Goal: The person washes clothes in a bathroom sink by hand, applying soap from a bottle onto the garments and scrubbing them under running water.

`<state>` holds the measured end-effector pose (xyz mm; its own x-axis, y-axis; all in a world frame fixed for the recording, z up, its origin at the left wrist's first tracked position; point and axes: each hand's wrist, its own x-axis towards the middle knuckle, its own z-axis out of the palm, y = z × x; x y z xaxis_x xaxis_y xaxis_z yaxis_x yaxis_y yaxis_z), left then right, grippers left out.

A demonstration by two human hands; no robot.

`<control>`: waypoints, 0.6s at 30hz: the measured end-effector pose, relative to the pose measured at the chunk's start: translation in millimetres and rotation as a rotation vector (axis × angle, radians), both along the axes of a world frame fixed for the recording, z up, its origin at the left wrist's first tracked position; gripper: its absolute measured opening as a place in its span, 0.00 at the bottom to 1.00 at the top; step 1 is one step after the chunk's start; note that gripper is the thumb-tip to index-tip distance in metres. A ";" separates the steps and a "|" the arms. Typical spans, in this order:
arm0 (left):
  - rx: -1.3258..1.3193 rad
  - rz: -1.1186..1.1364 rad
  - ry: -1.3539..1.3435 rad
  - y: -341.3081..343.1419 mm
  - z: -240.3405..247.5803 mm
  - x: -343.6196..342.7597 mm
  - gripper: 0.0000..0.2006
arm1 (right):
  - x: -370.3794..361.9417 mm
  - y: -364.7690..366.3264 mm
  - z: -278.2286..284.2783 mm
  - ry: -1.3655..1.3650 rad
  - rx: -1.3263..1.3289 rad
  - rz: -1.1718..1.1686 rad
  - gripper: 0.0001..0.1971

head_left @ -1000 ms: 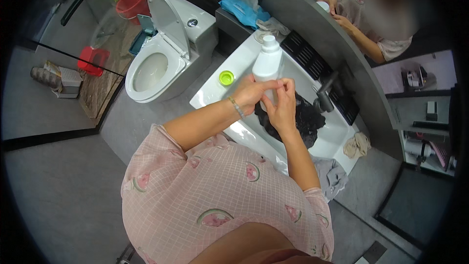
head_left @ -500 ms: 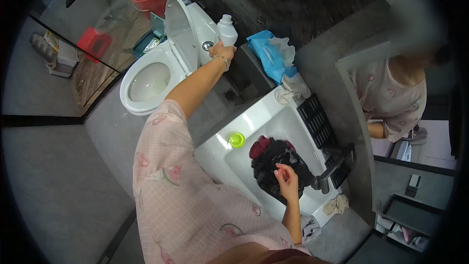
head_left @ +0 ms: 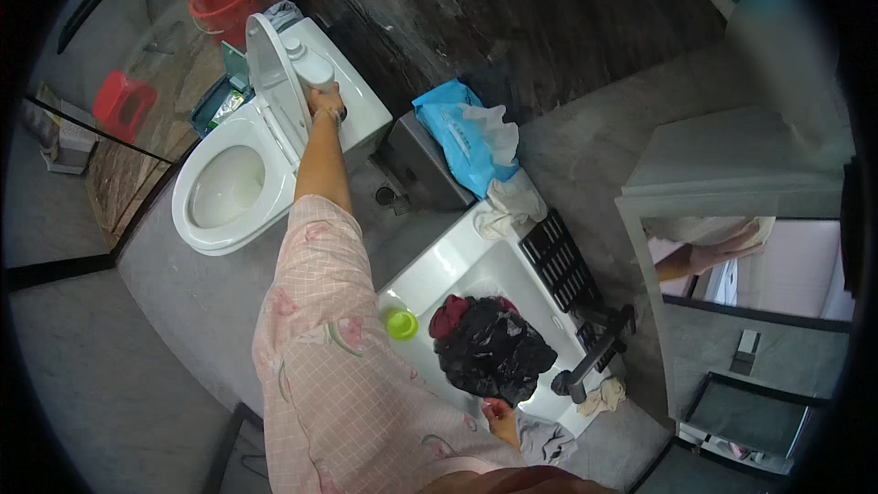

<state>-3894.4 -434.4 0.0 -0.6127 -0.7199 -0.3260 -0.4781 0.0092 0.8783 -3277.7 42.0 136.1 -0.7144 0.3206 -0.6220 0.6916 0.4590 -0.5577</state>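
Note:
My left hand (head_left: 326,102) reaches out to the toilet tank (head_left: 357,110). Its fingers are round the lower part of a white plastic bottle (head_left: 311,69), which is at the tank's top beside the raised toilet lid (head_left: 274,82). My right hand (head_left: 500,419) is low over the near rim of the white sink (head_left: 439,270), its fingers curled in with nothing visible in them. Just beyond those fingers lies a wet heap of black clothes (head_left: 498,352) in the basin, with a dark red cloth (head_left: 448,316) at its left. A lime-green cap (head_left: 401,325) rests on the sink's left rim.
A blue wipes pack (head_left: 466,137) and a pale cloth (head_left: 508,206) are at the sink's far end. The black faucet (head_left: 590,361) stands right, near a beige rag (head_left: 604,396). A grey cloth (head_left: 546,439) hangs nearby. A red bucket (head_left: 224,2) is at far left.
My left hand has carried the bottle farther left, from the tank's near end to beside the lid. My right hand has drawn back from over the black clothes to the sink's near rim.

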 end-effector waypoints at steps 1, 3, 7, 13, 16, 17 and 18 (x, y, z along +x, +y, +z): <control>0.070 -0.074 0.133 -6.3 -5.0 2.1 0.24 | 11.6 16.7 -16.4 0.070 -0.086 -0.050 0.08; 0.014 -0.090 0.015 -14.9 -13.0 -2.3 0.28 | -6.2 4.6 2.2 0.046 -0.103 -0.144 0.09; 0.578 -0.142 0.115 30.2 5.9 3.3 0.24 | 24.9 34.6 -40.3 0.139 -0.036 -0.167 0.17; 0.454 -0.138 0.555 106.3 164.1 154.2 0.06 | -0.1 70.9 -56.9 0.393 -0.104 -0.266 0.34; 0.450 -0.411 0.719 146.0 229.7 265.3 0.04 | -34.3 80.3 -34.4 0.416 0.424 -0.235 0.22; 0.459 -0.635 0.700 164.9 230.2 299.2 0.04 | -37.9 84.9 -26.2 0.379 0.489 -0.222 0.22; 0.461 -0.853 0.687 188.1 225.4 328.2 0.06 | -41.8 97.6 -27.0 0.350 0.551 -0.204 0.22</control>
